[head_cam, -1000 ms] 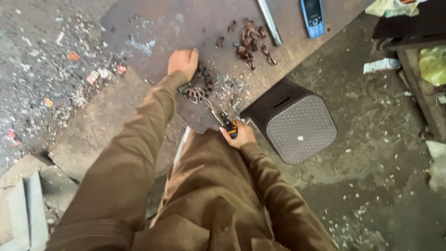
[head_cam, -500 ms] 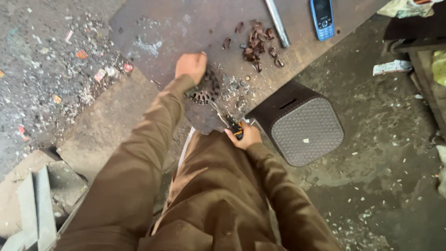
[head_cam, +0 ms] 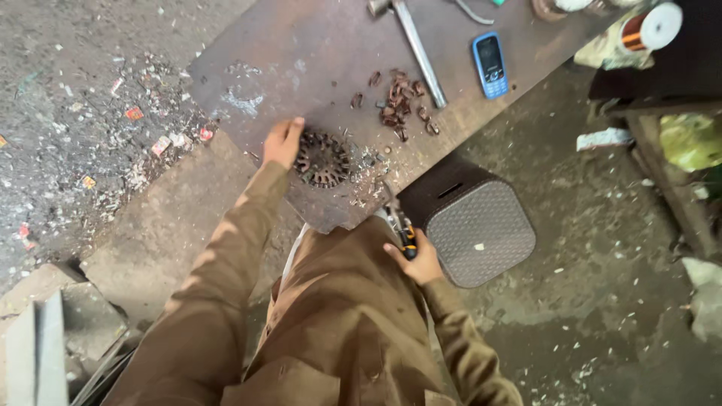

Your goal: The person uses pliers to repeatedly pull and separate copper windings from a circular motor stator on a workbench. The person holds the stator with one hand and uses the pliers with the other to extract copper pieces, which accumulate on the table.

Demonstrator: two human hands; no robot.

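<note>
The left hand [head_cam: 281, 143] steadies the slotted metal ring [head_cam: 322, 159] on the counter [head_cam: 301, 53] while the right hand [head_cam: 415, 259] grips pliers [head_cam: 397, 225] closed, probably mid-stripping; the next pull needs careful aim.

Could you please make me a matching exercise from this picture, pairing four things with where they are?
Things:
1. stator
2. phone
3. pliers
4. spool

Places:
A. top right corner
B. in the right hand
C. under the left hand's fingers, on the metal sheet
D. on the sheet, right of the hammer

Pairs: 1-C, 2-D, 3-B, 4-A
</note>
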